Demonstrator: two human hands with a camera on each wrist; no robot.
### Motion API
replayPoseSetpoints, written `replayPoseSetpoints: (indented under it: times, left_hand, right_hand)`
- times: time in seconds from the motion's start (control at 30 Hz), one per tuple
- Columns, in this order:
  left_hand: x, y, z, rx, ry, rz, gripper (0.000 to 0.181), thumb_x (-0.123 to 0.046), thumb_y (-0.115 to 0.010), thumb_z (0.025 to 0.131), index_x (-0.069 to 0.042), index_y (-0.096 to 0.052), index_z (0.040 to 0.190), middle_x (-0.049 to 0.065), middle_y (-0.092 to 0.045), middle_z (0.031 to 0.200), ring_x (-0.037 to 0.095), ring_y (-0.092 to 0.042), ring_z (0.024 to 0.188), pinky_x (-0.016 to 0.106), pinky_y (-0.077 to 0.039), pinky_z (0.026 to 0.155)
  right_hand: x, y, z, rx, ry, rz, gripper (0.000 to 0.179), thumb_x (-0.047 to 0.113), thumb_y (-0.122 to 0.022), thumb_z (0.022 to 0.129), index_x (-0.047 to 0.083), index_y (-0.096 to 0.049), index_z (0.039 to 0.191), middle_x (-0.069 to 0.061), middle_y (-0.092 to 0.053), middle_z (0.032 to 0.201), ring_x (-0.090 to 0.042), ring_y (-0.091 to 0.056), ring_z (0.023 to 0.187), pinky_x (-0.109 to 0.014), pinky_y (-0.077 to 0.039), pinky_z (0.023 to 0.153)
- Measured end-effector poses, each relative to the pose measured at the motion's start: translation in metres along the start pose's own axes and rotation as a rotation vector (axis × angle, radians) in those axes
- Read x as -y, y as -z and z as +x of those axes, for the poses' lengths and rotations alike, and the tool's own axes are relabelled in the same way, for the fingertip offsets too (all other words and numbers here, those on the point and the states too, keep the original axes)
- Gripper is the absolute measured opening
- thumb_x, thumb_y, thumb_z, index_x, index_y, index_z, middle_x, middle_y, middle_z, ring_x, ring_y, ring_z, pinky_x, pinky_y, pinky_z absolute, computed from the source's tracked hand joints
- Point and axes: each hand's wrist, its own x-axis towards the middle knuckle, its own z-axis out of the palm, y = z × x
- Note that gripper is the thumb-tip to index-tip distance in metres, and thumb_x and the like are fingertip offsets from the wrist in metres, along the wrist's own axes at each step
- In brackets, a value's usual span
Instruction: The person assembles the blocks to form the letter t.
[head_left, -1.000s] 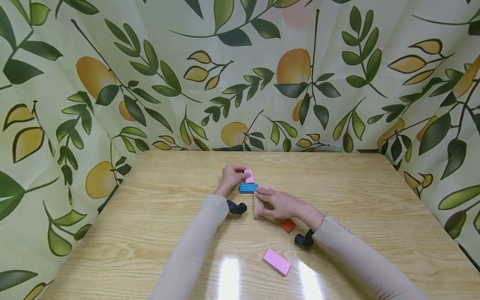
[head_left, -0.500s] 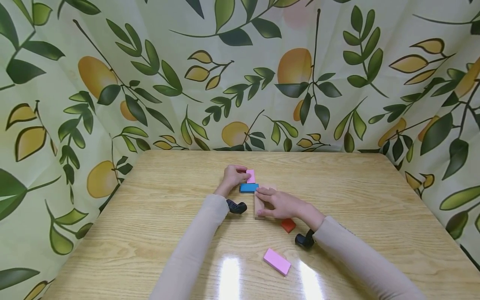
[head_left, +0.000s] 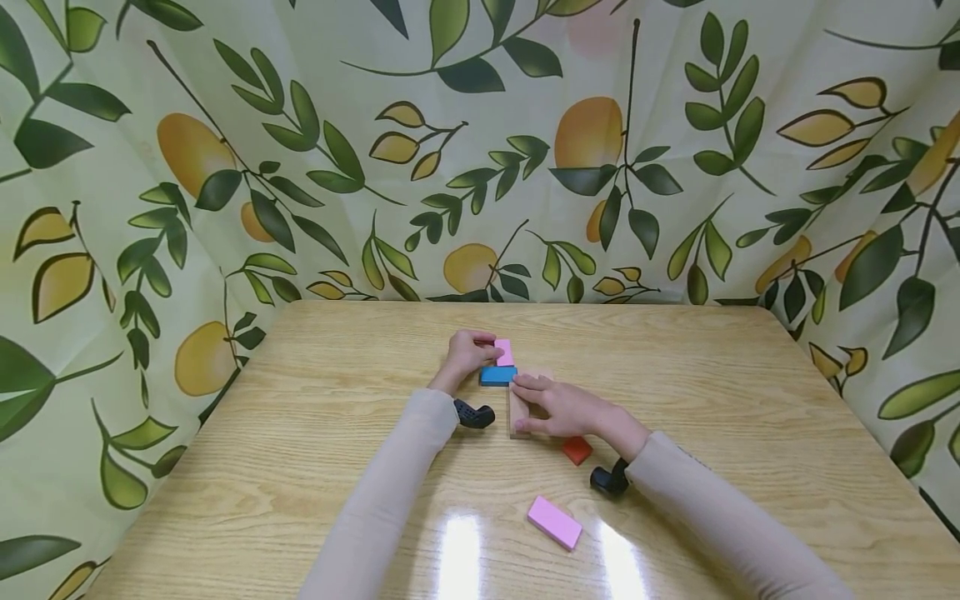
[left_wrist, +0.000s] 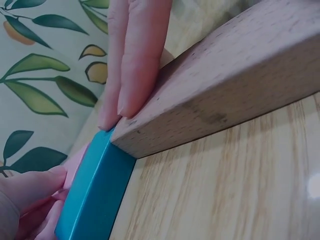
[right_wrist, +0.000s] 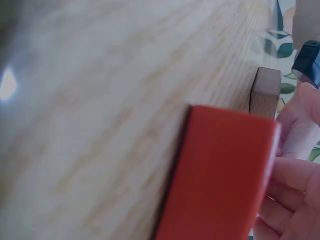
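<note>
My left hand (head_left: pixel 465 354) pinches a small pink block (head_left: pixel 504 352) between thumb and fingers, behind a blue block (head_left: pixel 495 377). Seen from the left wrist, the blue block (left_wrist: pixel 95 187) meets the end of a plain wooden block (left_wrist: pixel 215 85), and the pink block (left_wrist: pixel 76 162) lies against its far side. My right hand (head_left: pixel 566 408) rests on the plain wooden block (head_left: pixel 516 412), which it partly covers. Two straight fingers (left_wrist: pixel 140 65) touch that block's end and the blue block's top edge.
A red block (head_left: pixel 577 451) lies beside my right hand and fills much of the right wrist view. Nearer to me, another pink block (head_left: pixel 554 523) lies flat on the wooden table (head_left: pixel 337 500). A leaf-patterned cloth (head_left: pixel 510 208) hangs behind the table.
The pink block in my left hand has slid slightly to the right along the back of the blue block. My right hand and the other blocks stay where they were.
</note>
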Motion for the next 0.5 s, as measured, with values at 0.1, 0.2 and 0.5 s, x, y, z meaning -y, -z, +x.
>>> replayPoseSetpoints:
  times: [0.1, 0.2, 0.5]
  left_hand:
    - [-0.0009, -0.0021, 0.0004, -0.002, 0.012, -0.013, 0.035, -0.017, -0.075, 0.083, -0.005, -0.070, 0.116, 0.014, -0.074, 0.107, 0.020, -0.065, 0.094, 0.028, -0.053, 0.090]
    - [-0.0022, -0.0040, 0.0002, -0.001, 0.025, -0.023, 0.035, -0.017, -0.075, 0.084, -0.006, -0.069, 0.116, 0.014, -0.073, 0.107, 0.020, -0.064, 0.094, 0.030, -0.053, 0.092]
    - [-0.0029, -0.0070, 0.0004, -0.012, -0.007, -0.019, 0.035, -0.016, -0.075, 0.083, -0.003, -0.070, 0.115, 0.015, -0.072, 0.114, 0.026, -0.065, 0.105, 0.035, -0.052, 0.098]
  right_hand:
    - [-0.0004, 0.0000, 0.0002, -0.004, 0.004, -0.001, 0.070, 0.049, -0.054, 0.094, 0.006, -0.038, 0.147, -0.013, -0.031, 0.158, -0.037, -0.031, 0.146, -0.052, -0.031, 0.118]
    - [-0.0009, -0.0002, 0.0004, -0.006, 0.003, -0.002, 0.070, 0.049, -0.055, 0.094, 0.006, -0.039, 0.147, -0.012, -0.031, 0.158, -0.036, -0.031, 0.146, -0.052, -0.031, 0.118]
    - [-0.0014, -0.0006, 0.0005, -0.009, 0.006, -0.010, 0.069, 0.049, -0.055, 0.094, 0.007, -0.039, 0.147, -0.011, -0.032, 0.158, -0.036, -0.031, 0.146, -0.052, -0.031, 0.118]
